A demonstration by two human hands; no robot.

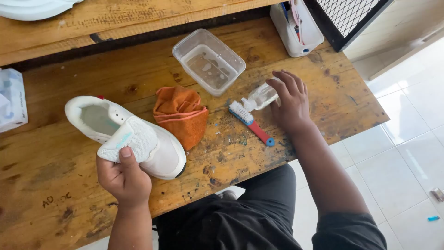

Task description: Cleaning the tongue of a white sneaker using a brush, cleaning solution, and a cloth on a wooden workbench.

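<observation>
left hand (124, 178) grips the tongue of a white shoe (157, 146); right hand (290, 103), fingers open, rests on a clear packet (262, 96) right of a brush (251, 122), cloth (181, 115) between.

White shoe (152, 143) with a pale teal mark on its tongue. Orange cloth (182, 115). Brush (252, 122) — white bristles, red handle, blue tip. Clear tub (209, 61). Brown wooden table (55, 166), speckled with paint flecks — a white bin (296, 34) at its far right corner.
</observation>
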